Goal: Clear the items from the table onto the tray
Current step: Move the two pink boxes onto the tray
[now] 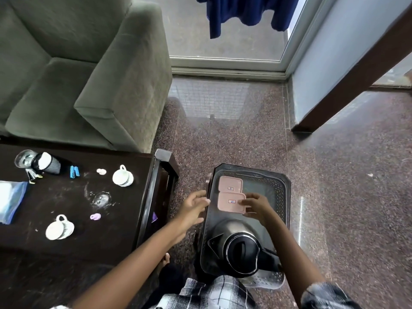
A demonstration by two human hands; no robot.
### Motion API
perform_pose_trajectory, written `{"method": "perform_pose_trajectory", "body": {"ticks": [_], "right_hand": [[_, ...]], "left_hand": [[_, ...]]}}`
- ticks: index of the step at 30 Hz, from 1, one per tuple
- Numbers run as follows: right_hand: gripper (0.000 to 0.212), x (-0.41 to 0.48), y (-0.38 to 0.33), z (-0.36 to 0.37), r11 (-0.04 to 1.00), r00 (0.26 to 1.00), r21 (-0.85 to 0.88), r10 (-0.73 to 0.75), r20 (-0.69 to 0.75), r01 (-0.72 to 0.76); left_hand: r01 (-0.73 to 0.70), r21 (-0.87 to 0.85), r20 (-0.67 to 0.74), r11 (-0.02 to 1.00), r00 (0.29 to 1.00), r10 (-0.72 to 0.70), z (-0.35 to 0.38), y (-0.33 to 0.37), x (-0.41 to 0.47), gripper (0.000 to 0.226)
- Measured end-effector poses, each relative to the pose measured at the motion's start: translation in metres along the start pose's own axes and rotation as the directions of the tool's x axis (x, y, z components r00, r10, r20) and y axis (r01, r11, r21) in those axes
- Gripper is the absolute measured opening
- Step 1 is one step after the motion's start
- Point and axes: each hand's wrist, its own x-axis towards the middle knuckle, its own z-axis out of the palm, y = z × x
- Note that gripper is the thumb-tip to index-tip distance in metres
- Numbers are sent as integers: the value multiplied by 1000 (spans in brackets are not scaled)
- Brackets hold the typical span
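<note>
A dark grey tray [283, 197] sits on a stool to the right of the dark table [73, 244]. On it lie two pink square plates, the far one [230, 184] flat and the near one [229, 202] partly over it. My right hand [256, 205] grips the near pink plate's right edge. My left hand [196, 207] hovers open at the tray's left rim, fingers spread, holding nothing. A black and steel kettle [242, 253] stands at the tray's near end. Two white cups lie on the table, one far [122, 176], one near [59, 228].
On the table also sit a glass [23, 158], a black sleeve-wrapped bottle [48, 163], blue clips [74, 171], a blue bag [11, 200], two small pegs and a wet spill [101, 198]. A green sofa [89, 74] stands behind. Granite floor lies right of the tray.
</note>
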Motion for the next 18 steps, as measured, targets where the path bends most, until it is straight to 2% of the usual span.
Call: {"method": "perform_pose_trajectory", "body": {"ticks": [2, 6, 14, 18], "right_hand": [[21, 17, 9, 5, 998, 999, -45, 38, -35, -39], [29, 42, 19, 21, 996, 994, -25, 80, -74, -82], [33, 91, 46, 29, 993, 967, -119, -5, -254, -26], [19, 84, 38, 32, 988, 952, -152, -45, -302, -1]], "left_hand": [[10, 18, -6, 1000, 1000, -10, -3, -5, -2, 33], [26, 22, -28, 999, 999, -25, -9, -12, -4, 28], [36, 16, -77, 999, 996, -35, -17, -19, -3, 22], [45, 28, -74, 999, 996, -43, -19, -23, -4, 23]]}}
